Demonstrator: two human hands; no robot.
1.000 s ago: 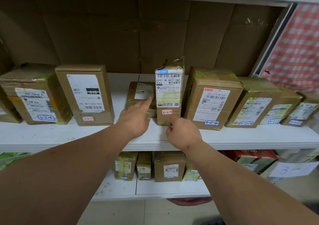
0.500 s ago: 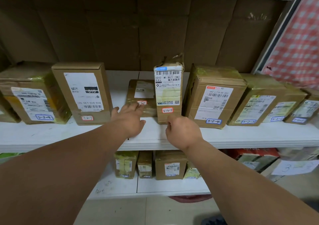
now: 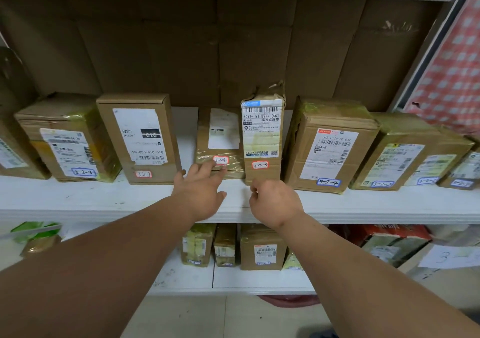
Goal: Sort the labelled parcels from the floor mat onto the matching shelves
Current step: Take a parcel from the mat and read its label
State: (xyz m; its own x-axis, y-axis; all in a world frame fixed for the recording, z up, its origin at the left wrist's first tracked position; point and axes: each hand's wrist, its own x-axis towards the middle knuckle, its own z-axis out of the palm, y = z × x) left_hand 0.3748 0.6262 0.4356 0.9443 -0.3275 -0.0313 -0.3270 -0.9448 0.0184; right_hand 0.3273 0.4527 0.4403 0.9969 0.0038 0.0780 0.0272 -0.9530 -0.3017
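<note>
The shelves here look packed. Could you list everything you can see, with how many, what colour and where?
Middle shelf: one, white, across the picture.
Labelled parcels on it: at least nine, brown cardboard, some under yellowish tape, in a row.
Parcel 3-2-6: one, brown, low and set back, centre.
Parcel 3-2-5: one, brown, tall and upright, just right of it.
Parcel 3-2-4: one, brown, next to the right.
Lower shelf: one, white, below.
Parcels on the lower shelf: about four small brown ones, centre.
Cardboard backing: brown, behind the row.
Checked cloth: one, red and white, far right.
Left hand: fingers straight, touching parcel 3-2-6.
Right hand: fingers curled, holding nothing, below parcel 3-2-5.
</note>
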